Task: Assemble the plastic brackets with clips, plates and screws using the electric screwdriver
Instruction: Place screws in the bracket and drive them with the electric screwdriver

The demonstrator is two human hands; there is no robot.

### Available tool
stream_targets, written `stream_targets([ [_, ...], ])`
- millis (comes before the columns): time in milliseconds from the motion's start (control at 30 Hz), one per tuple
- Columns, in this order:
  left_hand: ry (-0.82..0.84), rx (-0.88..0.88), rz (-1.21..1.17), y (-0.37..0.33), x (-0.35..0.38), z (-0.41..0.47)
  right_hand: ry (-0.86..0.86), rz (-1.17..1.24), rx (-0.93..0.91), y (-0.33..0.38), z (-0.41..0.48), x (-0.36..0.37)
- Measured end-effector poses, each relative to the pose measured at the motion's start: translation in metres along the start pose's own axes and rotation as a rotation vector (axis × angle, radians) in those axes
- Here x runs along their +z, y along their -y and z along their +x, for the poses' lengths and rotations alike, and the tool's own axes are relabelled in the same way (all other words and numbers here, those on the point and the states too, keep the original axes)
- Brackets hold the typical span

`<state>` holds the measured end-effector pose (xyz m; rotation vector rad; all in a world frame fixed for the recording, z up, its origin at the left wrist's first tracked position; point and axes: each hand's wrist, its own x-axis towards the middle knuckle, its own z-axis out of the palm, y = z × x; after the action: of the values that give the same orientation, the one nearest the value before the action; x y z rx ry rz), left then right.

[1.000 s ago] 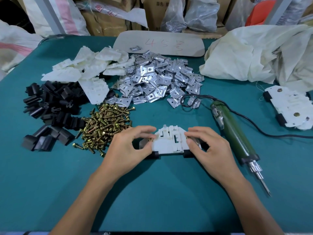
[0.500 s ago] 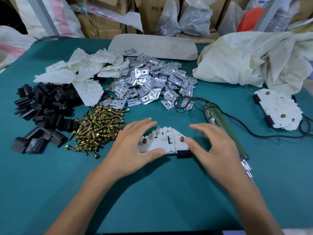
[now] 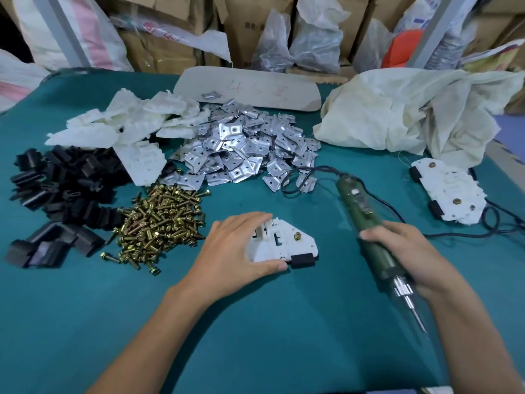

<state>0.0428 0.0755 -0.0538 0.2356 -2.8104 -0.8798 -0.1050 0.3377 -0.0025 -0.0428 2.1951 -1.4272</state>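
Note:
A white plastic bracket (image 3: 279, 245) lies on the green table, with a brass screw (image 3: 297, 236) standing in its right hole and a black clip (image 3: 302, 260) on its right corner. My left hand (image 3: 233, 251) grips the bracket's left half, thumb along its near edge. My right hand (image 3: 409, 257) wraps around the green electric screwdriver (image 3: 369, 223), which lies slanted with its bit (image 3: 416, 317) pointing toward me. Supply heaps sit behind: brass screws (image 3: 159, 220), black clips (image 3: 59, 194), metal plates (image 3: 244, 152), white brackets (image 3: 127, 126).
A finished bracket (image 3: 449, 191) rests at the right, beside the screwdriver's black cable (image 3: 488, 220). A crumpled cream cloth (image 3: 412, 109) fills the back right. A beige board (image 3: 247, 89) lies behind the plates. Cardboard boxes and sacks line the far edge.
My right hand left the bracket, moved right and closed around the screwdriver. My left hand stayed on the bracket, which has turned slightly.

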Motion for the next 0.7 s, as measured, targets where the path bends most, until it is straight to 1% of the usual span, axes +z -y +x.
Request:
stream_targets([
  [67,0.008,-0.004,0.0,0.0,-0.001,0.001,0.133,0.564,0.073,-0.004,-0.006,0.007],
  [100,0.01,-0.006,-0.005,0.0,-0.001,0.001,0.164,0.746,0.069,-0.002,-0.01,0.012],
  [133,0.01,-0.007,-0.011,0.0,-0.001,0.002,0.172,0.842,0.04,0.001,-0.013,0.016],
  [167,0.008,-0.009,-0.016,0.0,0.0,0.002,0.174,0.887,-0.003,0.005,-0.016,0.02],
  [233,0.001,-0.01,-0.021,0.0,0.0,0.002,0.177,0.913,-0.099,0.016,-0.017,0.025],
  [300,0.003,-0.007,-0.008,0.0,0.0,0.003,0.161,0.884,-0.186,0.031,-0.015,0.028],
  [400,0.015,-0.007,-0.003,0.0,0.0,0.003,0.059,0.767,-0.3,0.06,-0.011,0.038],
  [533,0.007,-0.009,-0.01,0.002,0.001,0.003,-0.038,0.761,-0.511,0.093,-0.008,0.064],
  [600,0.006,-0.008,-0.011,0.003,0.002,0.002,-0.063,0.767,-0.569,0.101,-0.005,0.076],
  [700,-0.004,-0.003,-0.034,0.003,0.002,0.003,-0.06,0.764,-0.589,0.104,0.001,0.088],
])
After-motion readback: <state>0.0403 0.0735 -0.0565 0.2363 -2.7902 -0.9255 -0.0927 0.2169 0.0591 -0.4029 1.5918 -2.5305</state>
